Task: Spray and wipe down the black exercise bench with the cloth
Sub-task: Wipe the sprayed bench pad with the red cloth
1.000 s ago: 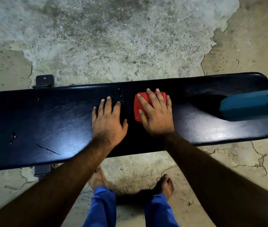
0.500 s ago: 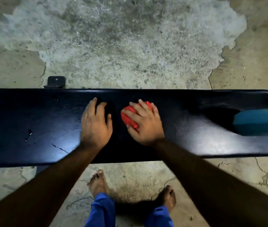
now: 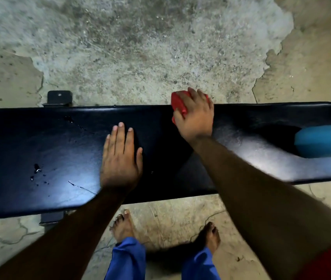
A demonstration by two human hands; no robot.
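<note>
The long black exercise bench (image 3: pixel 39 138) runs across the view from left to right. My right hand (image 3: pixel 197 118) is at its far edge, fingers curled over a red cloth (image 3: pixel 178 102) that it grips against the edge. Most of the cloth is hidden under the hand. My left hand (image 3: pixel 120 158) lies flat on the middle of the bench top with straight fingers and holds nothing. A teal-blue object (image 3: pixel 324 140), probably the spray bottle, lies on the bench at the right border, partly cut off.
Small droplets and a scratch (image 3: pixel 37 169) mark the left part of the bench top. Black bench feet (image 3: pixel 59 97) stick out at the far and near sides on the left. My bare feet (image 3: pixel 122 225) stand on cracked concrete floor just before the bench.
My right hand has slid the red cloth from the middle of the bench top out to its far edge and curled over it. My left hand stays flat on the bench.
</note>
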